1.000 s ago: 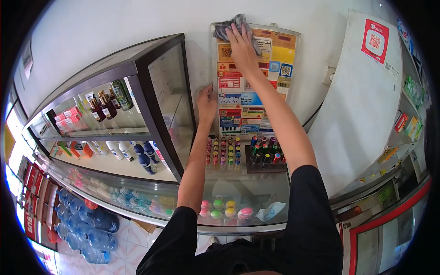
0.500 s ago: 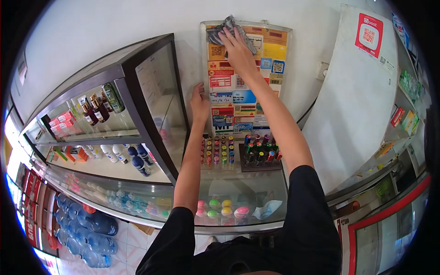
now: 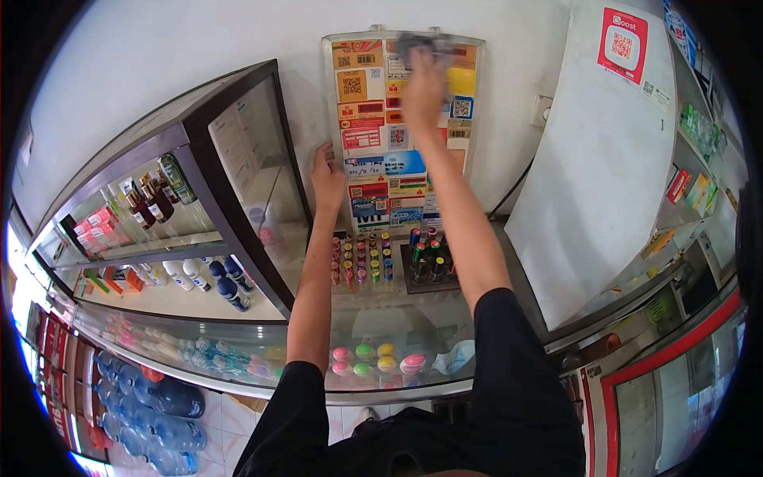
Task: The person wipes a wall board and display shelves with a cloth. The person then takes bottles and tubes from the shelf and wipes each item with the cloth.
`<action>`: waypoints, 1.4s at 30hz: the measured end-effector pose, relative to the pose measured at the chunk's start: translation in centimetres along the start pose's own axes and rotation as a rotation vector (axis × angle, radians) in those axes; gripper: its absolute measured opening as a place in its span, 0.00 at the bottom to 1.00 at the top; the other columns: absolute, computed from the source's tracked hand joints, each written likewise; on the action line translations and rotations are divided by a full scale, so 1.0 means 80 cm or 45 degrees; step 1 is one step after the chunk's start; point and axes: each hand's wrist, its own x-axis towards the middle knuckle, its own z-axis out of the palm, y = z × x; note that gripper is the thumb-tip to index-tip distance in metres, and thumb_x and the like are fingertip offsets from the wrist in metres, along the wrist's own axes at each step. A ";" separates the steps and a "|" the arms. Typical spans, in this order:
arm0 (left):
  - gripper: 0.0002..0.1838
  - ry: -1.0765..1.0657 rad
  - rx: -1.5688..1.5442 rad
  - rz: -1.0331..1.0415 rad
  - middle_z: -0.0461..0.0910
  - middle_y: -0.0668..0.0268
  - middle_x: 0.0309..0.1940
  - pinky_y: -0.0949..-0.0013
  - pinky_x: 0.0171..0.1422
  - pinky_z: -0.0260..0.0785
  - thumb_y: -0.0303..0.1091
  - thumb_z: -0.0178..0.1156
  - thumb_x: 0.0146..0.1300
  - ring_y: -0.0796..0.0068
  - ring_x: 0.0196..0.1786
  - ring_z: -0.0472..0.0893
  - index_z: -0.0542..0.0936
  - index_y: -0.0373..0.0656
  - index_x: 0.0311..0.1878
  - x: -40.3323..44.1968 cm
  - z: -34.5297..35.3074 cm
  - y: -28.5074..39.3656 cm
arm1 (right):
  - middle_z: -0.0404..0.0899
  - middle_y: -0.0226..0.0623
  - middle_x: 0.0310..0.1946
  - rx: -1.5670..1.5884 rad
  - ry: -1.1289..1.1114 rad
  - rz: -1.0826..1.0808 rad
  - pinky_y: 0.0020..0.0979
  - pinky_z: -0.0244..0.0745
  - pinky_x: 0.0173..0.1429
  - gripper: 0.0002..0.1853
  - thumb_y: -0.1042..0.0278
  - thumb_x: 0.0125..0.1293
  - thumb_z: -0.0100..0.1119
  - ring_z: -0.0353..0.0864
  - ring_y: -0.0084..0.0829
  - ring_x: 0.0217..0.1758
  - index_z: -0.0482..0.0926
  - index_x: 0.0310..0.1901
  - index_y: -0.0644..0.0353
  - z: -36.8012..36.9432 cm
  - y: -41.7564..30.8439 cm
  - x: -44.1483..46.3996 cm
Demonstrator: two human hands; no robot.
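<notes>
A framed board covered with colourful printed cards and QR codes leans against the white wall. My left hand grips its left edge, fingers curled at the frame. At the top of the board, my right hand presses a dark grey cloth against the cards. Both the cloth and the right fingers are blurred by motion. Just below the board stand rows of small colourful bottles and a dark tray holding dark bottles with coloured caps.
On the left stands a glass cabinet with bottles and boxes. Beneath my arms, the glass counter shows pink, green and yellow round items. A white panel rises at right. Large blue water bottles lie on the floor.
My right hand has moved the cloth rightward along the board's top, uncovering the upper left cards. My left hand keeps its place at the frame. The whole view has shifted slightly.
</notes>
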 end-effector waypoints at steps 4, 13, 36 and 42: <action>0.25 -0.035 0.037 0.001 0.84 0.47 0.50 0.55 0.60 0.74 0.18 0.47 0.65 0.49 0.54 0.84 0.73 0.41 0.66 0.001 -0.004 0.003 | 0.73 0.45 0.70 0.041 -0.284 -0.449 0.60 0.57 0.79 0.26 0.79 0.67 0.51 0.65 0.56 0.76 0.74 0.68 0.59 0.017 -0.068 -0.029; 0.25 -0.020 0.070 -0.003 0.83 0.46 0.51 0.55 0.61 0.73 0.19 0.47 0.66 0.49 0.55 0.83 0.72 0.42 0.67 0.000 0.000 -0.001 | 0.71 0.47 0.72 -0.189 -0.374 -0.322 0.62 0.53 0.81 0.33 0.80 0.62 0.62 0.63 0.54 0.79 0.71 0.71 0.59 -0.062 0.073 -0.017; 0.23 0.016 0.025 -0.070 0.85 0.49 0.54 0.60 0.64 0.73 0.21 0.48 0.68 0.56 0.58 0.84 0.76 0.38 0.65 0.001 0.000 0.004 | 0.69 0.53 0.72 -0.155 -0.403 -0.016 0.61 0.56 0.78 0.32 0.74 0.67 0.59 0.65 0.57 0.77 0.67 0.73 0.62 -0.113 0.061 -0.149; 0.23 -0.023 -0.218 -0.277 0.83 0.51 0.58 0.63 0.67 0.70 0.24 0.46 0.71 0.61 0.61 0.81 0.75 0.38 0.68 -0.001 0.000 0.002 | 0.66 0.52 0.74 -0.177 -0.590 -0.015 0.61 0.53 0.81 0.33 0.81 0.66 0.53 0.58 0.62 0.79 0.65 0.74 0.64 -0.076 -0.057 -0.211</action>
